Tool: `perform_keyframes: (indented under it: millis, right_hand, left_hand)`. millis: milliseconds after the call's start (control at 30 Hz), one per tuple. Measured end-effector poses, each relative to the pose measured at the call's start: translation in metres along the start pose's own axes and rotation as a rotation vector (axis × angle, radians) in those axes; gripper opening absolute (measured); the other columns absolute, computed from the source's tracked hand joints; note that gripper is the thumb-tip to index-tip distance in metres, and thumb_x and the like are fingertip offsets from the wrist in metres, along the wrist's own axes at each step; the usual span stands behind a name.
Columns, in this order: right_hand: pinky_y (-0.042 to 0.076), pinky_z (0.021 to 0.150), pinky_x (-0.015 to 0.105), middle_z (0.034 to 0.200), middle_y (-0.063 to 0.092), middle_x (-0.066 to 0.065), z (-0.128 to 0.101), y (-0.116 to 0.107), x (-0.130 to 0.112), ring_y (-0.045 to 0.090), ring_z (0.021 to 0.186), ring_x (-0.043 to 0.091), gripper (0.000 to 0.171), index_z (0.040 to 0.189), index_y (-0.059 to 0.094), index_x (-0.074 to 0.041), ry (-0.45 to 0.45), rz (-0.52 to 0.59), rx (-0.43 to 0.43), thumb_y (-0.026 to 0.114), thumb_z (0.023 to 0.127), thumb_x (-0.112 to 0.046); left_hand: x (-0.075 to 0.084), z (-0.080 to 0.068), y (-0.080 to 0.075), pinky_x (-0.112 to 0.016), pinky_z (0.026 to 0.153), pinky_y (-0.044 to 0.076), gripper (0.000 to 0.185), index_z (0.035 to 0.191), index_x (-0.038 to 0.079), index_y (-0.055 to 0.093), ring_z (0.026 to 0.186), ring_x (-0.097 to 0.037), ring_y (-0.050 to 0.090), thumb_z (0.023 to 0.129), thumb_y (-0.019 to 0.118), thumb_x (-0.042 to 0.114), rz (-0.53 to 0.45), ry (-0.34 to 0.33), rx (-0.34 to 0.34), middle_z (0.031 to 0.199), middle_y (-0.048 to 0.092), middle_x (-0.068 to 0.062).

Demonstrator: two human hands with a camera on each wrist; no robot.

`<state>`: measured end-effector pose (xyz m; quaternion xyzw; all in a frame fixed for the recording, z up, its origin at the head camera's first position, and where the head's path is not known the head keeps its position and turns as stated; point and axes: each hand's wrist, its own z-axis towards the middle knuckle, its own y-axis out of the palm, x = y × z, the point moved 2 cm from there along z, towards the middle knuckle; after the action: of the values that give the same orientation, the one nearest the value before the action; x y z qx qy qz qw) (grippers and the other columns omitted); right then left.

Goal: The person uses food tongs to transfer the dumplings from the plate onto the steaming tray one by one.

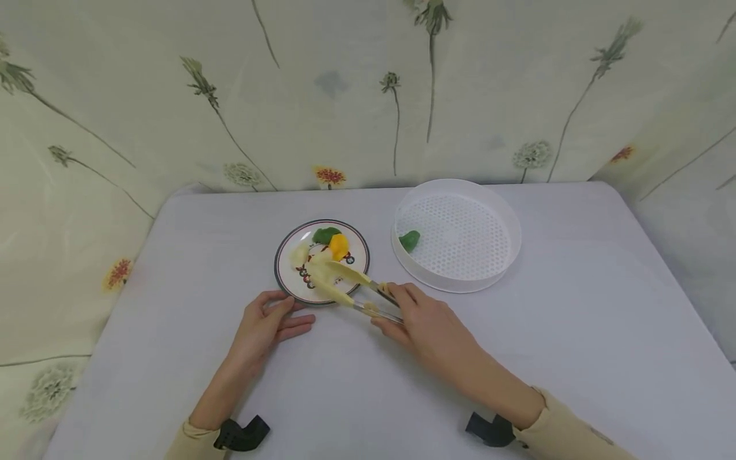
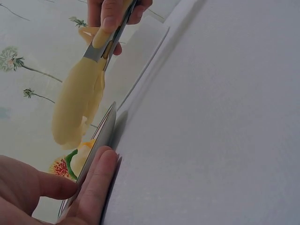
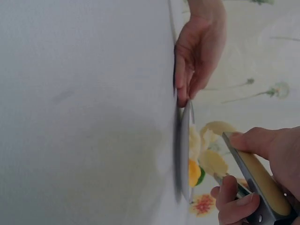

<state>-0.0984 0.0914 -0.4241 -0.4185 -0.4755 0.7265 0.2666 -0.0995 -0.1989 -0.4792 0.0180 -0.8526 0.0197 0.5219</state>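
A small patterned plate (image 1: pixel 285 271) sits on the table and carries a green piece (image 1: pixel 324 234), an orange piece (image 1: pixel 339 246) and pale pieces. My right hand (image 1: pixel 422 319) grips yellow-tipped tongs (image 1: pixel 345 284), whose tips reach over the plate. In the right wrist view the tongs (image 3: pixel 260 185) run from my fingers toward the plate (image 3: pixel 183 154). My left hand (image 1: pixel 266 326) rests flat on the table with its fingertips (image 2: pixel 96 180) touching the plate's near rim (image 2: pixel 101 140). The left wrist view shows the tongs (image 2: pixel 77 101) hanging above the plate.
A white perforated round tray (image 1: pixel 506 217) stands to the right of the plate with one green piece (image 1: pixel 409 240) inside at its left. The table (image 1: pixel 575 332) is covered in pale grey cloth. Floral fabric walls (image 1: pixel 144 115) close in the back and sides.
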Motion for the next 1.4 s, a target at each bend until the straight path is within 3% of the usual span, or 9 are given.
perform_keyframes:
  millis: [133, 333, 667, 867, 1000, 1200, 1400]
  right_hand:
    - [0.064, 0.068, 0.032, 0.113, 0.072, 0.009, -0.004, -0.015, 0.006, 0.063, 0.081, 0.015, 0.054, 0.139, 0.062, -0.006, 0.021, 0.007, 0.025, 0.08, 0.099, -0.037]
    - [0.067, 0.073, 0.036, 0.123, 0.073, 0.013, -0.011, -0.033, 0.019, 0.068, 0.088, 0.019, 0.056, 0.142, 0.06, -0.001, 0.091, 0.03, 0.064, 0.078, 0.1, -0.035]
    - [0.068, 0.082, 0.059, 0.13, 0.07, 0.027, -0.026, -0.058, 0.05, 0.074, 0.102, 0.042, 0.061, 0.142, 0.058, 0.007, 0.22, -0.033, 0.126, 0.076, 0.102, -0.036]
    - [0.066, 0.078, 0.064, 0.122, 0.07, 0.033, -0.034, -0.068, 0.073, 0.074, 0.098, 0.048, 0.062, 0.138, 0.06, 0.011, 0.223, -0.092, 0.209, 0.083, 0.097, -0.03]
    - [0.065, 0.071, 0.063, 0.118, 0.071, 0.035, -0.038, -0.066, 0.082, 0.074, 0.092, 0.047, 0.063, 0.136, 0.061, 0.013, 0.224, -0.11, 0.213, 0.085, 0.094, -0.028]
    - [0.066, 0.067, 0.059, 0.117, 0.07, 0.035, -0.042, -0.062, 0.085, 0.074, 0.088, 0.045, 0.066, 0.136, 0.06, 0.014, 0.219, -0.109, 0.215, 0.087, 0.092, -0.027]
    - [0.067, 0.067, 0.06, 0.116, 0.07, 0.035, -0.043, -0.061, 0.084, 0.075, 0.088, 0.046, 0.068, 0.135, 0.06, 0.014, 0.193, -0.11, 0.279, 0.09, 0.089, -0.026]
  left_hand:
    - [0.0, -0.001, 0.0, -0.032, 0.089, 0.071, 0.043, 0.152, -0.001, 0.038, 0.097, -0.018, 0.083, 0.115, 0.05, 0.019, -0.006, 0.003, 0.004, 0.139, 0.068, -0.027]
    - [0.001, -0.003, 0.0, -0.032, 0.089, 0.071, 0.046, 0.153, -0.004, 0.036, 0.097, -0.018, 0.084, 0.115, 0.05, 0.018, -0.022, 0.011, -0.012, 0.141, 0.066, -0.03]
    - [0.0, 0.0, -0.001, -0.033, 0.09, 0.071, 0.045, 0.152, -0.002, 0.036, 0.099, -0.02, 0.084, 0.115, 0.051, 0.02, -0.017, 0.003, -0.029, 0.142, 0.067, -0.029]
    - [-0.001, 0.001, -0.001, -0.032, 0.09, 0.071, 0.045, 0.152, -0.002, 0.037, 0.099, -0.019, 0.083, 0.115, 0.05, 0.02, -0.011, 0.004, -0.025, 0.142, 0.066, -0.029]
    - [-0.001, 0.001, -0.001, -0.033, 0.09, 0.071, 0.044, 0.151, -0.001, 0.038, 0.098, -0.019, 0.084, 0.115, 0.051, 0.019, -0.012, 0.003, -0.017, 0.139, 0.067, -0.027]
    - [0.0, 0.0, -0.002, -0.033, 0.09, 0.071, 0.045, 0.152, -0.003, 0.036, 0.098, -0.018, 0.084, 0.115, 0.05, 0.019, -0.011, 0.002, -0.021, 0.138, 0.068, -0.026]
    - [0.0, 0.0, -0.002, -0.032, 0.09, 0.071, 0.045, 0.152, -0.002, 0.037, 0.098, -0.018, 0.084, 0.115, 0.05, 0.02, -0.006, 0.003, -0.023, 0.138, 0.068, -0.026]
